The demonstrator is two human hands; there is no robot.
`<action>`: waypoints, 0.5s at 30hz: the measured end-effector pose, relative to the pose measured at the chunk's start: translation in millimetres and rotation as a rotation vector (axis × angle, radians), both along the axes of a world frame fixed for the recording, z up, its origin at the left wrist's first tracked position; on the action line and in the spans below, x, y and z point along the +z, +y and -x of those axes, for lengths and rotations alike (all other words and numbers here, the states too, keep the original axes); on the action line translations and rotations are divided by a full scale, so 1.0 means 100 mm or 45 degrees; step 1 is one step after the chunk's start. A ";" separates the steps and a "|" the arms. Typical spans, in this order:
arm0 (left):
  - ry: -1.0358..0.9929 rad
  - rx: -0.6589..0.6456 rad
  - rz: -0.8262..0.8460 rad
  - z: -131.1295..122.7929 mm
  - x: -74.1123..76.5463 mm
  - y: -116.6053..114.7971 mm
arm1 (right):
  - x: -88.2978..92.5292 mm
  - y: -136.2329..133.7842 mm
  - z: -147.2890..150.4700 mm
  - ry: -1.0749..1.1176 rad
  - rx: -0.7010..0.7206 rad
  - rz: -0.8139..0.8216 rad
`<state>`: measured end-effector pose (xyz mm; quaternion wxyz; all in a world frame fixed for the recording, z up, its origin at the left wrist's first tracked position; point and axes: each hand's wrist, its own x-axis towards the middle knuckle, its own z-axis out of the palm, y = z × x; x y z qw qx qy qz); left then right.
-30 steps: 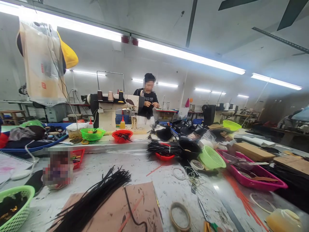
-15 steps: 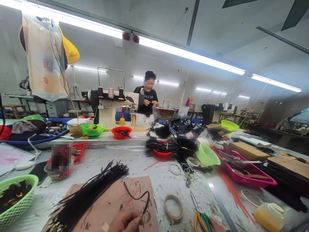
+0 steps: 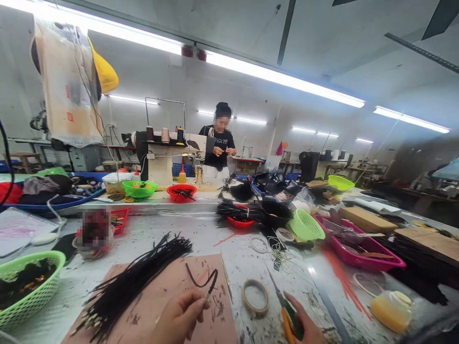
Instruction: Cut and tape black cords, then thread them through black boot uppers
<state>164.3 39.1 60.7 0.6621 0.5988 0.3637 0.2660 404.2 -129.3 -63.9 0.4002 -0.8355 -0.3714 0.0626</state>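
**One pinch, one grip**

Left hand pinches one black cord by its tip over the brown board at the near edge of the tabletop. It curls and looks light and floppy, so grip close to the end. Right hand is wrapped round scissors, beside the tape roll.

tape roll, pink tray, green basket

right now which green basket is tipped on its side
The green basket beside the pink tray: its mouth faces the camera, while the other green ones sit upright.
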 end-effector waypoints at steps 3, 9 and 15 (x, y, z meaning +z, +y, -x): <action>0.008 0.036 0.017 -0.01 0.14 -0.04 | 0.25 0.03 0.36 0.198 0.495 -0.067; 0.026 0.029 0.030 0.00 0.31 -0.10 | 0.80 0.09 0.79 0.319 1.052 -0.013; 0.051 -0.024 0.037 0.06 0.32 -0.12 | 0.99 0.19 0.87 0.324 1.144 -0.084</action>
